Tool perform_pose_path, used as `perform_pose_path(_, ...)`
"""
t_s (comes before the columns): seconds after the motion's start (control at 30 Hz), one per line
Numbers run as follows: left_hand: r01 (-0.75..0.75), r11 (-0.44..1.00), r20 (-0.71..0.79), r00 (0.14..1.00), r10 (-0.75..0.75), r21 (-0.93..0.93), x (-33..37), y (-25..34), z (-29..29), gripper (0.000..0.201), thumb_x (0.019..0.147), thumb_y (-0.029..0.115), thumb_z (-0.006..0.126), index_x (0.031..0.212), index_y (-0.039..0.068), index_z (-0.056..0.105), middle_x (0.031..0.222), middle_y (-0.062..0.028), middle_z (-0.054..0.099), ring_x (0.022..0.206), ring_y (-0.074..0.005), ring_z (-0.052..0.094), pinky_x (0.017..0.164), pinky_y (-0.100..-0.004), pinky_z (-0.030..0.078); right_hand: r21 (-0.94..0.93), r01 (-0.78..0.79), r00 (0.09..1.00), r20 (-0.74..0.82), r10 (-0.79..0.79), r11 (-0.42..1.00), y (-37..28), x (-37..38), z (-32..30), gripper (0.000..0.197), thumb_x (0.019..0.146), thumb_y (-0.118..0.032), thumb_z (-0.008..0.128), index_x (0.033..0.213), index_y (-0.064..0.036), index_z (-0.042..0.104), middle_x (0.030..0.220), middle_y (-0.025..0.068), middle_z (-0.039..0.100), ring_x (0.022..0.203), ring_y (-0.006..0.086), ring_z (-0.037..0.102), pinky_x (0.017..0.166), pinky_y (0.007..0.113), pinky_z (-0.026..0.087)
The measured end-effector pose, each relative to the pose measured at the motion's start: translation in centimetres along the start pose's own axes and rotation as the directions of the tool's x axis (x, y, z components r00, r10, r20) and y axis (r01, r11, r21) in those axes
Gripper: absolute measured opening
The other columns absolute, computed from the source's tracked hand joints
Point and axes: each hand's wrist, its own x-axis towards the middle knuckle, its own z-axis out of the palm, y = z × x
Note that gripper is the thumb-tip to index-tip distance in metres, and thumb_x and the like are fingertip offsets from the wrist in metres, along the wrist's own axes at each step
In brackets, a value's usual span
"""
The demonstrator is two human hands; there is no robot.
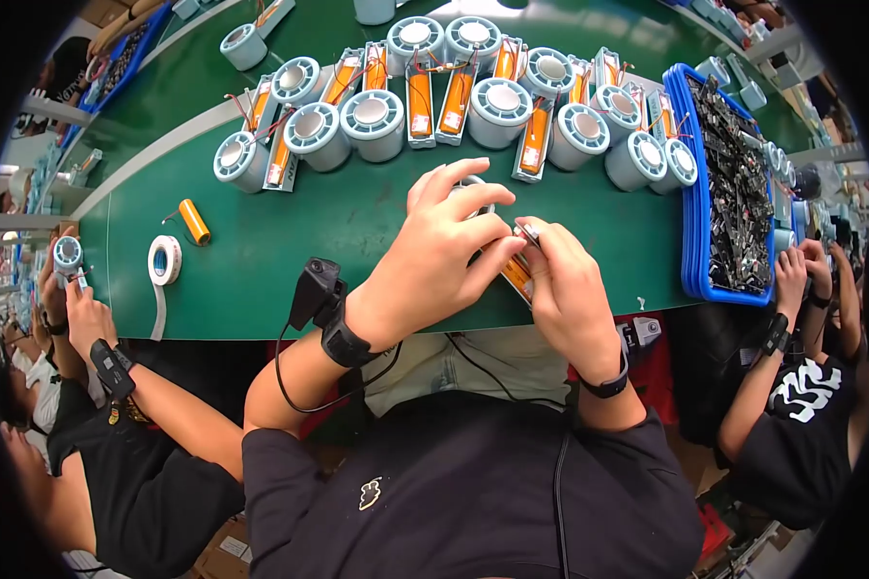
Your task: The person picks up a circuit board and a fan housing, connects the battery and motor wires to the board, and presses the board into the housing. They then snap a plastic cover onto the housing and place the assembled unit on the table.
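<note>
Both my hands are closed around one light-blue housing with a round vented head [471, 183] and an orange battery [518, 278] in its handle. My left hand [433, 253] lies over the head end and covers much of it; its thumb and forefinger come together beside the handle's upper part. Along the handle's other side, my right hand [572, 294] grips with thumb and fingers. Between the fingertips of both hands shows a small dark and silvery part [527, 234], too small to name.
Similar light-blue housings [372, 125] with orange batteries stand in an arc across the green table [309, 241]. Stacked blue trays [695, 193] of small dark parts are on the right. A loose orange battery [194, 222] and a white tape roll [165, 259] lie left. Co-workers' hands [89, 314] work nearby.
</note>
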Motion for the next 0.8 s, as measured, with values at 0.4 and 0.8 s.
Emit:
perform_pose_path(0.4,0.013,0.993,0.019,1.000,-0.016,0.119,0.4,1.4,-0.9,0.011,0.082,0.004,0.076,0.092,0.004,0.071,0.117,-0.0087,0.070,0.131,-0.0390,0.057,0.109,-0.0562,0.043,0.124,-0.025,0.997,0.071,0.016,0.992,0.4,0.1,-0.3,0.026,0.101,-0.002,0.054,0.126,0.0075,0.060,0.109,0.0206,0.063,0.098,0.0374,0.062,0.088,0.040,0.050)
perform_pose_path(0.8,-0.015,0.910,0.115,0.993,-0.036,0.415,0.8,2.5,-1.4,0.012,0.080,0.005,0.072,0.092,0.003,0.071,0.118,-0.0096,0.069,0.128,-0.0409,0.059,0.105,-0.0553,0.051,0.050,-0.036,0.994,0.110,0.030,0.998,0.5,-0.1,-0.6,0.031,0.102,-0.004,0.055,0.130,0.0072,0.059,0.112,0.0211,0.061,0.099,0.0374,0.061,0.089,0.039,0.050)
